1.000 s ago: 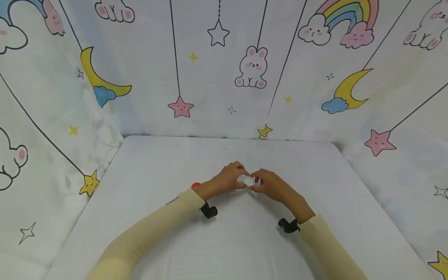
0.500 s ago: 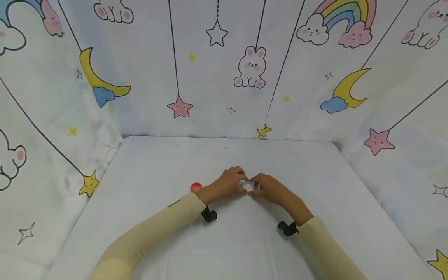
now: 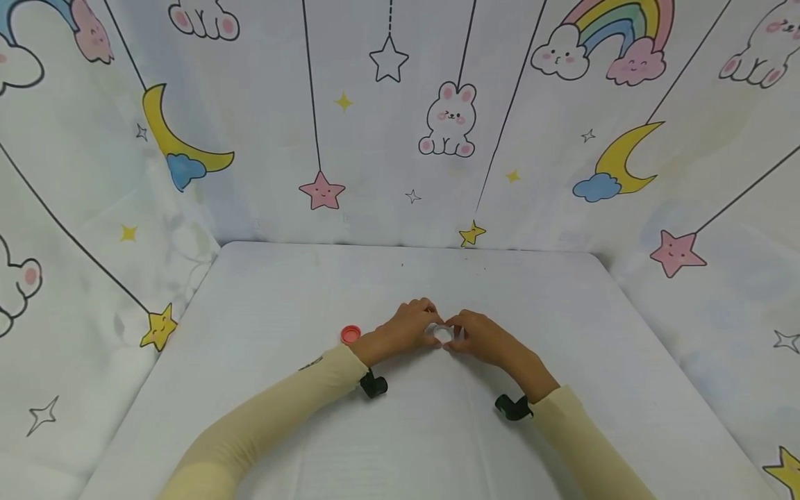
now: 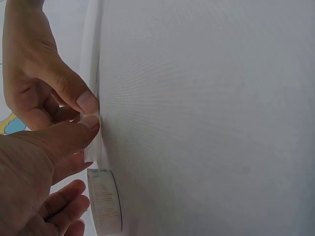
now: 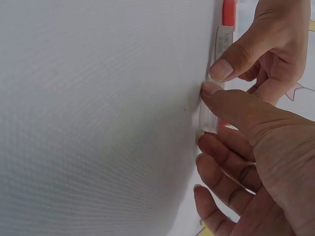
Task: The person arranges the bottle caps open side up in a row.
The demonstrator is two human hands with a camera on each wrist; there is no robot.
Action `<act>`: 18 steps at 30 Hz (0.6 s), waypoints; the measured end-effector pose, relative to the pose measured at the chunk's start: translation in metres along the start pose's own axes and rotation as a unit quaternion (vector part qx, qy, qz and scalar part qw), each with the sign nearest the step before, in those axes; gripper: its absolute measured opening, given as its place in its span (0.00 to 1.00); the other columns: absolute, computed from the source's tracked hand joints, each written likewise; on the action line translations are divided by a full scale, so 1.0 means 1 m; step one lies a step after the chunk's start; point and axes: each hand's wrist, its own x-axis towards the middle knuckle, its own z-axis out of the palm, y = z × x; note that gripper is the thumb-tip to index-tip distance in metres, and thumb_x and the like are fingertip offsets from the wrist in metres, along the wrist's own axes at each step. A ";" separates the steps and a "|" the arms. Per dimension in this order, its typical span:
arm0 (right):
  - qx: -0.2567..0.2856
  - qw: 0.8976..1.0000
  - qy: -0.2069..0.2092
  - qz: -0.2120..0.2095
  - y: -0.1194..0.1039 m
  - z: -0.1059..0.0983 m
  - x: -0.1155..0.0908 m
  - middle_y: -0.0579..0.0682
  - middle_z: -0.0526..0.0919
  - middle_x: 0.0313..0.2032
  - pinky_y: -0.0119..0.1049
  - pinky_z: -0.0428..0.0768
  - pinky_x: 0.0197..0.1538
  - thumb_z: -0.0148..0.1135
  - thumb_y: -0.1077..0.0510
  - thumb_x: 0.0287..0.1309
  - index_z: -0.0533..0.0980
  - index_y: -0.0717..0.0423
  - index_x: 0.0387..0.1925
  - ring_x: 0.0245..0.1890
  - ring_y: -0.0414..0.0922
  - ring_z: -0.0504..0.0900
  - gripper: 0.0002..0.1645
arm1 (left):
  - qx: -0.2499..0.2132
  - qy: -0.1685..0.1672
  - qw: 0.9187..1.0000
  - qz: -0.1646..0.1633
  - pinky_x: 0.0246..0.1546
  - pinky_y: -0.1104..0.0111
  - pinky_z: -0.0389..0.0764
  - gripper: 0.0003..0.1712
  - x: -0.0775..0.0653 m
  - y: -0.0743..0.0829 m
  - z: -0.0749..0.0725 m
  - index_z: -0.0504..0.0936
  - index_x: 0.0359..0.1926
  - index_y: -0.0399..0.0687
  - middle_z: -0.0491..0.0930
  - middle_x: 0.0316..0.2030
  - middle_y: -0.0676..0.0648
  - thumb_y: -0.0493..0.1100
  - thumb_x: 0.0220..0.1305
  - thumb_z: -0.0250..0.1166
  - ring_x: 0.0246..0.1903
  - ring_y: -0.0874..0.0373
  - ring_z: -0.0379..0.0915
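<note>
Between both hands a small low clear round piece (image 3: 443, 335) lies close to the white table. My left hand (image 3: 409, 328) holds its left side with thumb and fingertips, while my right hand (image 3: 484, 338) grips the right side the same way. The two thumbs meet at its near edge in both wrist views, and a ribbed clear wall (image 4: 89, 153) shows below them in the left wrist view. A round white labelled piece (image 4: 105, 204) with fine print sits by the left hand, hidden from the head view. Left of the left wrist lies a red ring-shaped lid (image 3: 351, 335).
The white table (image 3: 400, 430) runs back to a cloth wall (image 3: 262, 139) printed with stars, moons and bunnies. Small black wrist cameras (image 3: 373, 383) hang under both wrists, close over the tabletop.
Both hands have come slightly toward the person and lower, and the clear piece has gone from tilted to nearly flat. More of the red lid shows beside the left wrist.
</note>
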 end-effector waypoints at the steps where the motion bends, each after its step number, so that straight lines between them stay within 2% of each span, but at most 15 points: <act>1: 0.001 1.000 0.000 -0.001 0.000 0.000 0.000 0.44 0.82 0.40 0.40 0.81 0.47 0.76 0.52 0.63 0.82 0.61 0.58 0.40 0.40 0.79 0.26 | 0.000 0.001 1.000 0.000 0.59 0.53 0.75 0.24 0.000 0.000 0.000 0.88 0.59 0.51 0.78 0.59 0.45 0.51 0.64 0.78 0.61 0.48 0.74; 8: 0.006 1.000 -0.002 0.002 0.002 -0.001 -0.001 0.45 0.82 0.40 0.40 0.81 0.47 0.76 0.51 0.63 0.82 0.60 0.59 0.40 0.41 0.79 0.27 | 0.006 0.001 1.000 -0.005 0.58 0.54 0.75 0.24 0.002 0.000 0.003 0.88 0.59 0.53 0.78 0.59 0.45 0.52 0.64 0.77 0.61 0.49 0.74; 18: 0.002 1.000 -0.002 -0.004 0.002 -0.002 0.000 0.48 0.82 0.41 0.41 0.81 0.46 0.77 0.52 0.62 0.83 0.60 0.57 0.41 0.44 0.80 0.26 | 0.006 -0.005 1.000 -0.017 0.60 0.53 0.74 0.24 -0.001 -0.001 0.001 0.86 0.60 0.50 0.77 0.61 0.45 0.52 0.66 0.76 0.63 0.49 0.73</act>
